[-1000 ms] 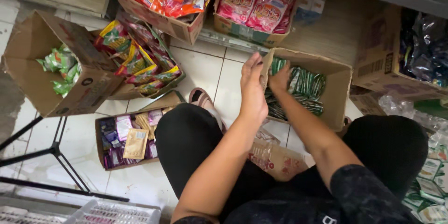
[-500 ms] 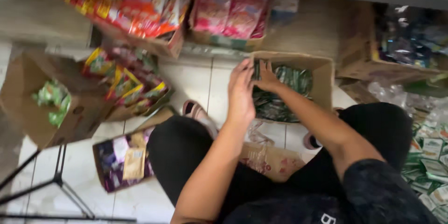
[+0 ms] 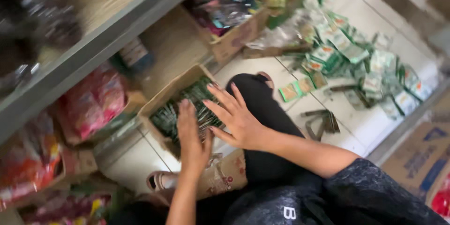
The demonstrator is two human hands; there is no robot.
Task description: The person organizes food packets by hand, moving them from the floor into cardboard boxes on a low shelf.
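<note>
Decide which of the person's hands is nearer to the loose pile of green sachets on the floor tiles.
Right. The right hand lies between the cardboard box and the loose pile of green sachets; the left hand sits farther away, over the box.

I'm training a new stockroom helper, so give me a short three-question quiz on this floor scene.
1. True or false: both hands are over the open cardboard box of dark green packets.
2. Which hand has its fingers spread wide? A) left hand B) right hand
3. Fill in: the loose pile of green and white sachets lies on the tiled ____.

Key:
1. True. Both hands hover over or touch the packets; neither visibly closes a grip on one.
2. B. The left hand's fingers lie close together, pointing into the box.
3. Floor, to the person's right, beyond the black-clad knee.
</note>
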